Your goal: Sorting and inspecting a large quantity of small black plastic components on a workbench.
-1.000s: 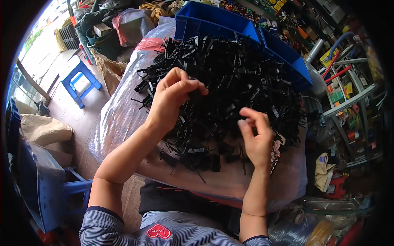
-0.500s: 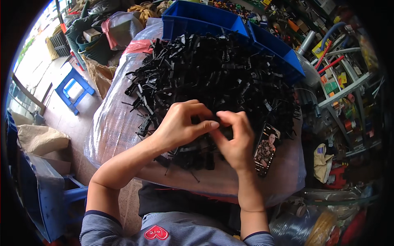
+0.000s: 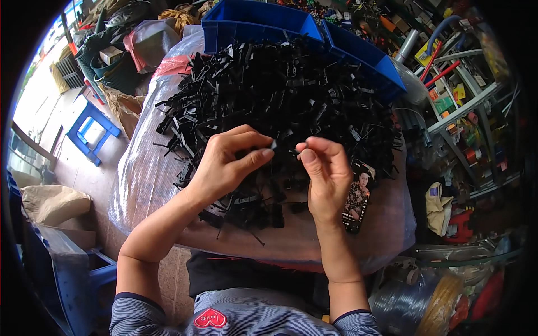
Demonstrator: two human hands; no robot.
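Observation:
A large heap of small black plastic parts [image 3: 269,89], some strip-like and some clip-like, lies in front of me on a plastic-wrapped bundle. Over its near side, my left hand [image 3: 227,162] pinches a tiny pale, shiny piece [image 3: 273,144] between thumb and forefinger; its kind is too small to tell. A short gap away, my right hand [image 3: 327,171] is closed, thumb against forefinger, with a small dark bit showing at the tips. What exactly the right fingers hold is mostly hidden. Beside my right wrist lies a phone [image 3: 358,196] with its screen lit, showing a person.
Two blue bins [image 3: 263,28] stand along the heap's far edge. The clear plastic wrap [image 3: 140,179] covers the bundle under the heap. A blue stool [image 3: 92,130] is on the floor at left. Metal racking [image 3: 465,115] with mixed goods fills the right, above a wire coil [image 3: 403,305].
My hands have moved apart from fingertips nearly touching, leaving a gap between them. A pale piece now shows at the left fingertips. The whole view has shifted slightly.

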